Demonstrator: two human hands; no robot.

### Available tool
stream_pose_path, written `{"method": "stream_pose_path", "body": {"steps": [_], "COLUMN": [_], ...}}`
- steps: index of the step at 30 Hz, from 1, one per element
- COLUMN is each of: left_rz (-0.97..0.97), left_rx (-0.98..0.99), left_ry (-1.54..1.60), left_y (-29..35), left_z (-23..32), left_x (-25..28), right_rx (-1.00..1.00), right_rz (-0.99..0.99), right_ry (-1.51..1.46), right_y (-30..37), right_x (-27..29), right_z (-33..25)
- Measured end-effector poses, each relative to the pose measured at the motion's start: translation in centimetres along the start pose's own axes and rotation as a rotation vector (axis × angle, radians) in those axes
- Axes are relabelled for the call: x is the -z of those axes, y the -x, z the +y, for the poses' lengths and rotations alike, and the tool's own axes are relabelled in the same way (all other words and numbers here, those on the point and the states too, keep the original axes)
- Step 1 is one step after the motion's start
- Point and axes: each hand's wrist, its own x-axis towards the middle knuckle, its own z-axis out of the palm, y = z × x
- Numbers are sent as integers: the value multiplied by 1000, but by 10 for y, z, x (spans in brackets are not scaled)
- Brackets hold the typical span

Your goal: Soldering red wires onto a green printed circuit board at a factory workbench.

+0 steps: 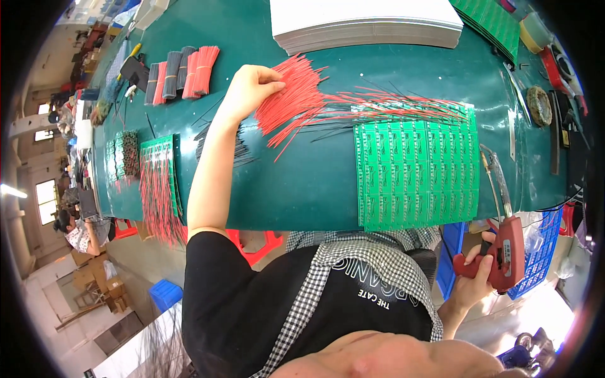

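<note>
My left hand (255, 88) is over the far left side of a pile of red wires (291, 94), its thumb and fingers pinched on some of them. Black wires (242, 148) lie beside and under that pile. More red and black wires stretch right, across the far rows of a green circuit board panel (416, 170). In my right hand (476, 271) is a red soldering gun (507, 252), gripped by its handle off the near table edge. Its thin metal tip points away from me, close to the panel's right edge.
Banded red and grey wire bundles (201, 70) lie at the far left. Nearer, a panel with red wires attached (161, 170) hangs them over the table edge. A white stack (368, 31) and green boards (488, 28) stand at the back. Another person (85, 233) sits far left.
</note>
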Motion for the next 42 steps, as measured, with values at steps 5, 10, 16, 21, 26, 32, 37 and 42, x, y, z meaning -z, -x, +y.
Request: {"method": "stream_pose_path", "body": {"steps": [5,10,16,21,26,32,37,42], "left_rz": [28,236,351,-196,-1001,-1127,-1106,-759], "left_rx": [-32,-213,-216,-42,88,73,79,47], "left_ry": [342,447,644,725,841,876,906,656], "left_y": [5,51,111,111,103,99,96,82], "left_z": [-9,26,3,67,117,117,116,111], "left_x": [12,-6,-85,-76,-99,-118,-117,-75], "right_rx": [20,37,66,64,554,897,907,744], "right_rz": [-43,-20,-107,-132,-333,-632,-606,-435], "right_ry": [-29,-19,-71,354,379,445,496,733], "right_y": [0,3,0,-6,-33,-45,-39,-16], "right_x": [2,8,13,8,-26,-47,-55,-27], "right_z": [2,6,9,1,11,-14,-16,-13]}}
